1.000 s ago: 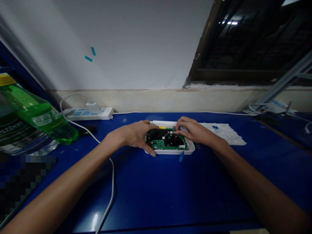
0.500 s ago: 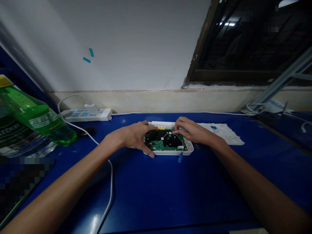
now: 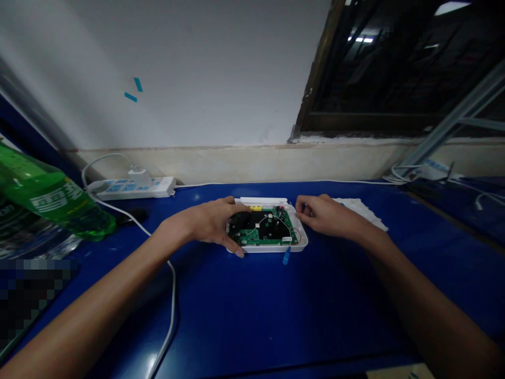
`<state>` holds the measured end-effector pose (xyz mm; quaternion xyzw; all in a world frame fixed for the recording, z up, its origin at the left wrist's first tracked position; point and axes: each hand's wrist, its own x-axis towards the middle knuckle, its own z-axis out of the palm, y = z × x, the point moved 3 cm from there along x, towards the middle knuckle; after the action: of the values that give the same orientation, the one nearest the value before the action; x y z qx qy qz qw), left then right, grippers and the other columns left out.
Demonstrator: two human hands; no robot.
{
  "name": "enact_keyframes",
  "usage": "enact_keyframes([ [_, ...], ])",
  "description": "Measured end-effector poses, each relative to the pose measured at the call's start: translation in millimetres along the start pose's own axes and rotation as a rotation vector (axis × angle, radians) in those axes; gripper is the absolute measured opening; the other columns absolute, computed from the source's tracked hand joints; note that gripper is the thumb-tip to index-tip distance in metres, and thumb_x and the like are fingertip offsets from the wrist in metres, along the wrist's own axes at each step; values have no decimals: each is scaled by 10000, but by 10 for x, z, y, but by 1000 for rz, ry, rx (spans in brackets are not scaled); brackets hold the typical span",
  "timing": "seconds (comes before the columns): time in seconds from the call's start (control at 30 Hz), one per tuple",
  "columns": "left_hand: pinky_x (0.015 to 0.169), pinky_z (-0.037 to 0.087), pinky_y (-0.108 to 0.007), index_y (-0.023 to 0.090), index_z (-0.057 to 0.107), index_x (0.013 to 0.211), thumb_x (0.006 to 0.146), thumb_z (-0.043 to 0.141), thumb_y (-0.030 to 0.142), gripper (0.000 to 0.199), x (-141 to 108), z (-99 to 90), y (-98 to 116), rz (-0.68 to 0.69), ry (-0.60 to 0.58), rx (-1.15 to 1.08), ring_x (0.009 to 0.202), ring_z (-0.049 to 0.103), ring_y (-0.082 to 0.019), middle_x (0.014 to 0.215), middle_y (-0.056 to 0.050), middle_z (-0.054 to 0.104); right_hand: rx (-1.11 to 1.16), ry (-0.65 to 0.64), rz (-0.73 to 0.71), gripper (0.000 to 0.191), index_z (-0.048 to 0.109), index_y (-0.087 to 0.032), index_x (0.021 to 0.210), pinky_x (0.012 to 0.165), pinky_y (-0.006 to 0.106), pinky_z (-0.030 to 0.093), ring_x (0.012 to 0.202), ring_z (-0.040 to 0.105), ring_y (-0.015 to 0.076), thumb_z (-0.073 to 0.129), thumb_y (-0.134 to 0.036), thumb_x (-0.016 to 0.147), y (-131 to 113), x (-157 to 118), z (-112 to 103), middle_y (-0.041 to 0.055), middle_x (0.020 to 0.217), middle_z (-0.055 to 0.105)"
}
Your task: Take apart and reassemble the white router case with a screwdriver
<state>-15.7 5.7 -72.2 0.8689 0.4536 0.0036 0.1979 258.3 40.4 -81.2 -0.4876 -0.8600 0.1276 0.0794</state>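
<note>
A white plastic housing lies on the blue table, with a green circuit board inside it. Black plates, a yellow part and thin white wires show on the board. A blue-tipped connector hangs over the housing's front edge. My left hand grips the housing's left end, thumb at the front wall and fingers over the back. At the right end, my right hand has its fingertips pinched together beside the housing's back right corner; whatever they hold is too small to make out.
A white power strip with a plugged-in charger sits at the back left. Its white cable runs forward over the blue table. Green bottle at the left; white sheet behind my right forearm; metal frame at the right.
My right hand has moved right, off the board's upper right part to beside the housing's right end. My left hand still holds the housing. The whole view has shifted slightly.
</note>
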Motion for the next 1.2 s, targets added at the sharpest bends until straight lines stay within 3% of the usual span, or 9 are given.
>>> enact_keyframes([
  [0.23, 997, 444, -438, 305, 402, 1467, 581, 779, 721, 1049, -2, -29, 34, -60, -45, 13, 1169, 549, -331, 1361, -113, 488, 55, -12, -21, 141, 578, -227, 940, 493, 275, 346, 548, 603, 153, 583, -226, 799, 32, -53, 4, 5, 681, 686],
  [0.43, 1041, 411, -478, 343, 389, 1469, 543, 794, 726, 1081, -40, -49, -19, -88, -68, 43, 1233, 519, -364, 1412, -111, 473, 6, 62, 84, 199, 555, -218, 878, 506, 288, 369, 564, 604, 174, 681, -257, 729, 40, 4, 126, 7, 669, 674],
  [0.6, 1053, 390, -512, 363, 351, 1488, 534, 790, 741, 1117, -49, -40, -68, -108, -74, 40, 1268, 493, -393, 1469, -127, 420, 290, 122, 170, 351, 607, -194, 1072, 562, 292, 460, 627, 652, 180, 682, -259, 735, 90, -93, -16, 17, 723, 704],
  [0.8, 1034, 407, -455, 379, 343, 1491, 569, 793, 714, 1079, -58, -38, -41, -73, -62, 24, 1242, 517, -357, 1426, -109, 460, 558, -54, 20, 367, 647, -213, 1195, 593, 293, 478, 743, 652, 183, 568, -430, 909, 56, -300, -190, 62, 881, 718],
  [0.93, 1001, 418, -433, 390, 349, 1484, 572, 802, 699, 1064, -60, -49, -22, -64, -45, 20, 1210, 532, -339, 1371, -91, 505, 532, -91, 0, 461, 599, -236, 1337, 583, 297, 478, 667, 644, 179, 501, -477, 957, 119, -368, -226, 51, 787, 723],
  [1.07, 964, 429, -417, 381, 374, 1474, 562, 809, 702, 1060, -52, -50, -18, -36, -21, 23, 1166, 547, -327, 1306, -85, 551, 294, -101, -103, 354, 758, -280, 1121, 640, 309, 485, 766, 664, 213, 578, -495, 905, 129, -347, -366, 40, 918, 765],
  [1.2, 942, 440, -416, 380, 393, 1460, 557, 810, 709, 1048, -49, -52, -22, -36, -13, 25, 1148, 553, -324, 1266, -82, 575, 131, -181, -185, 206, 809, -315, 924, 621, 304, 451, 664, 656, 196, 664, -430, 833, 21, -275, -493, 1, 780, 767],
])
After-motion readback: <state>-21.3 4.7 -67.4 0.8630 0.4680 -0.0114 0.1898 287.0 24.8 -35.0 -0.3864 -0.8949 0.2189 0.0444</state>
